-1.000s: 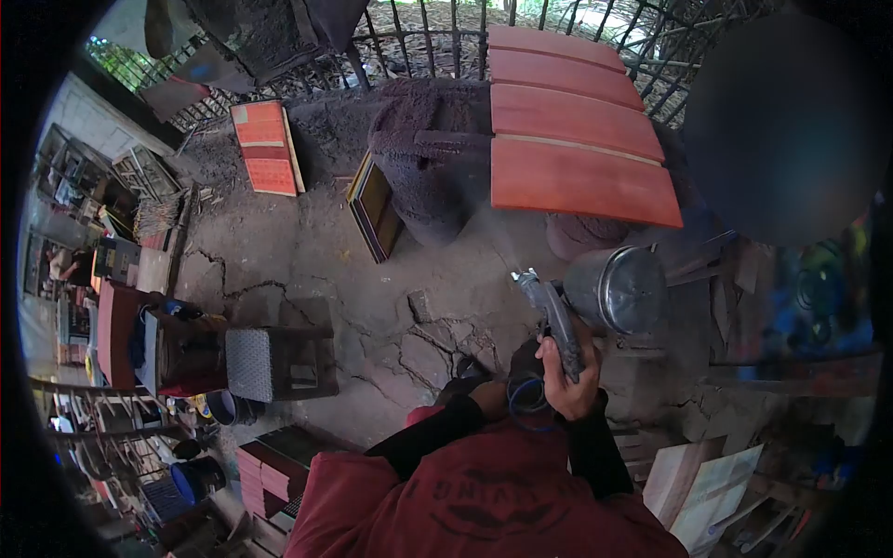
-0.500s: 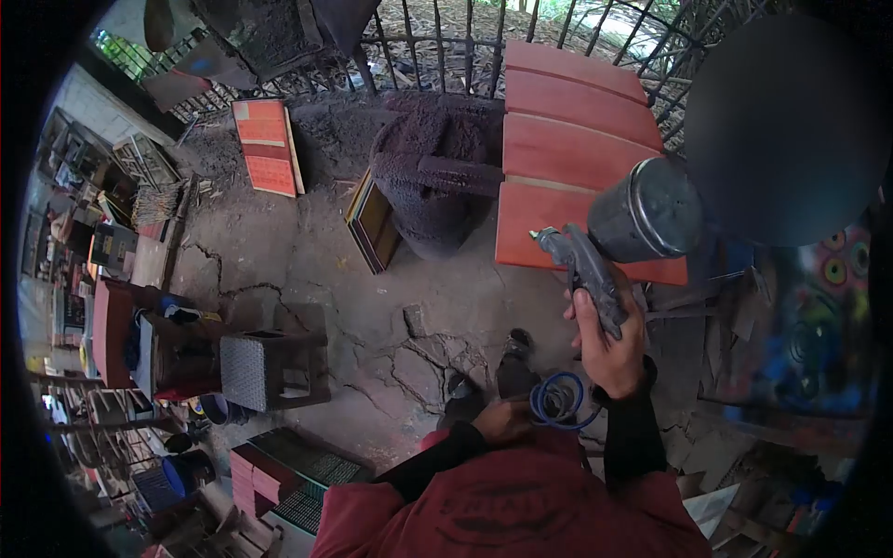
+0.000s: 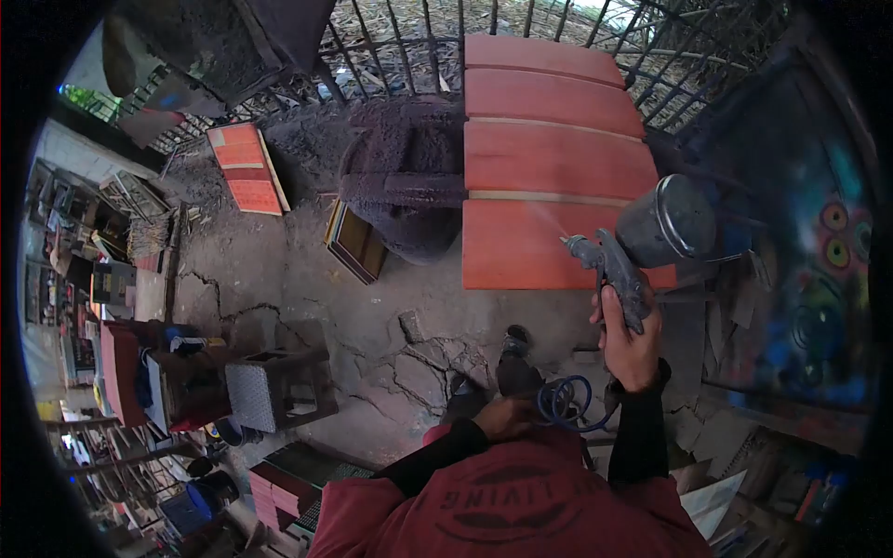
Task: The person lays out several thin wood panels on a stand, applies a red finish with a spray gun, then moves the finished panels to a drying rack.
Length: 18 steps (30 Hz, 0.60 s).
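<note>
My right hand is wrapped round the grip of a dark spray gun with a large metal cup on it. A faint mist leaves its nozzle, which points left over the nearest red board. Behind that board lie more red boards in a row, with pale strips between them. Low in front of my body, my left hand is closed at a coiled blue hose; its fingers are partly hidden.
Left of the boards stands a lumpy, crusted dark object, with framed panels leaning on it. An orange panel leans further left. A grey stool and stacked boards are at lower left. Bars run behind; the floor is cracked.
The spray gun has moved right along the nearest board, and mist now shows at its nozzle. My left hand stays by the hose. The whole view has shifted slightly.
</note>
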Motion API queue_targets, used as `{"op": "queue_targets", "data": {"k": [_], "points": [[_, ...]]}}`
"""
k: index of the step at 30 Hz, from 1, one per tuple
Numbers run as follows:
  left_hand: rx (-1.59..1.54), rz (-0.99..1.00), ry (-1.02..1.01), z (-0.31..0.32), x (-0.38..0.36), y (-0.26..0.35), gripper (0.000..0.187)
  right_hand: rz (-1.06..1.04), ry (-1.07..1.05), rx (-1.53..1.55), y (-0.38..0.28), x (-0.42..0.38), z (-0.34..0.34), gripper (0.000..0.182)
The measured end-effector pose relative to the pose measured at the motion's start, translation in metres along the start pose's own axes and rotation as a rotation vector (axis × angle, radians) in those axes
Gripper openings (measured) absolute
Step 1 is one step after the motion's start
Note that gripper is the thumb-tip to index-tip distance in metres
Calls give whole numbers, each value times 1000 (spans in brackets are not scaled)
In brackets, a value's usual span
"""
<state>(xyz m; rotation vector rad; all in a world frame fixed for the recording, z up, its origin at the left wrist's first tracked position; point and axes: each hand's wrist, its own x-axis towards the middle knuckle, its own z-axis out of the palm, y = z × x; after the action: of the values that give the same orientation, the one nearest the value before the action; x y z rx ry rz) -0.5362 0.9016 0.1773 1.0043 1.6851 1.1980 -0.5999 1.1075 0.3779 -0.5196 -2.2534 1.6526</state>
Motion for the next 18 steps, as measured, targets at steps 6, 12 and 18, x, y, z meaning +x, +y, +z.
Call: {"op": "queue_targets", "data": {"k": [6, 12, 18], "points": [[-50, -39, -123, -3, 27, 9, 31, 78, 138, 2, 15, -3, -52, 20], [-7, -118, -279, -3, 64, 24, 33, 279, 300, -8, 18, -5, -101, 21], [-16, -28, -281, 1, 99, 37, 32, 307, 488, 27, 38, 0, -151, 26]]}}
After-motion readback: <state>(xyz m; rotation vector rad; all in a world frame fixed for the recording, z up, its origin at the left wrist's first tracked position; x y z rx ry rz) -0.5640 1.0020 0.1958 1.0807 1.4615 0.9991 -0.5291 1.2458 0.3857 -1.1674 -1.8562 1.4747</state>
